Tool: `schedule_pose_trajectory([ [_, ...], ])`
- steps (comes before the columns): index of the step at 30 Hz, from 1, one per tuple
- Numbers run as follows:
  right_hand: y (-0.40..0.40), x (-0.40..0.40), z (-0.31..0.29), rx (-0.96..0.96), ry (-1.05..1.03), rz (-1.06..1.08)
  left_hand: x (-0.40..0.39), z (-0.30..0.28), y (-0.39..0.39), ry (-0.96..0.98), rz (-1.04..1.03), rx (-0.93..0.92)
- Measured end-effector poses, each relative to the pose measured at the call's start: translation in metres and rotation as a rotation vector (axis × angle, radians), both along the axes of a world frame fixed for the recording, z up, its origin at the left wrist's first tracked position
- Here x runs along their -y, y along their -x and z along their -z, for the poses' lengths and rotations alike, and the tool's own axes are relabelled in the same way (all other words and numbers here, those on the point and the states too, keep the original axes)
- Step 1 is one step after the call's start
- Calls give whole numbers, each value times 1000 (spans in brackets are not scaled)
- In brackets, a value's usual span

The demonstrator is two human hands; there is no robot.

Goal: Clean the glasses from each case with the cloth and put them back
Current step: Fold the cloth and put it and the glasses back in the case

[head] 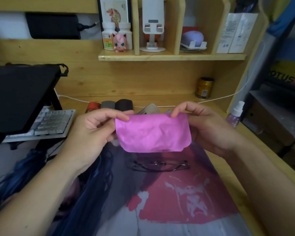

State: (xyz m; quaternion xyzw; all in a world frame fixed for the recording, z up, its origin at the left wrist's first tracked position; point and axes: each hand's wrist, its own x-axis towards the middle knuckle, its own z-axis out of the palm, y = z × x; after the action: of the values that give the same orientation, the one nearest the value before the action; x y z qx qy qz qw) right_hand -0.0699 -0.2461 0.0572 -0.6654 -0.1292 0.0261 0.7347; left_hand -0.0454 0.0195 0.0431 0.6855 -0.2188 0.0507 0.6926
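Note:
A pink cleaning cloth hangs stretched between both hands above the desk. My left hand pinches its upper left corner and my right hand pinches its upper right corner. Thin dark-framed glasses lie folded on the printed desk mat, just below the cloth and touched by neither hand. Behind the hands stand a red case, a grey case and a black case in a row. A beige case lies next to them, partly hidden by the cloth.
A black laptop on a stand and a keyboard fill the left. A spray bottle and a can stand at the right. A white cable runs along the back. A wooden shelf hangs above.

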Motion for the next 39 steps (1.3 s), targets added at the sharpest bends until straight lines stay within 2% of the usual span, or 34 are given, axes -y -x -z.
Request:
schedule_pose_trajectory([
  [9,-2,-1,3,-40,136,70,-5,1,-7,10,9,-174],
  [12,-2,-4,4,-71,218,81,-3,6,-8,-178,-106,-106],
  [14,-2,-7,7,-10,311,160,0,11,-5,-324,-170,-33],
  [15,-4,-7,9,27,355,216,2,13,-5,-334,-178,-25],
  [19,-13,-7,16,66,286,345,11,17,-3,-241,-204,-57],
  [22,-14,-7,14,154,232,366,12,13,1,-196,-321,54],
  [25,-13,-7,13,206,180,372,10,14,-1,-41,-263,66],
  [29,-15,-8,14,131,-25,288,12,15,-3,130,-136,-58],
  [31,-15,-11,16,85,-86,235,15,16,0,114,-108,-57],
  [35,-12,-12,16,198,160,231,16,20,1,17,-156,71],
  [39,-10,-3,10,256,33,175,9,18,-3,45,-94,72],
])
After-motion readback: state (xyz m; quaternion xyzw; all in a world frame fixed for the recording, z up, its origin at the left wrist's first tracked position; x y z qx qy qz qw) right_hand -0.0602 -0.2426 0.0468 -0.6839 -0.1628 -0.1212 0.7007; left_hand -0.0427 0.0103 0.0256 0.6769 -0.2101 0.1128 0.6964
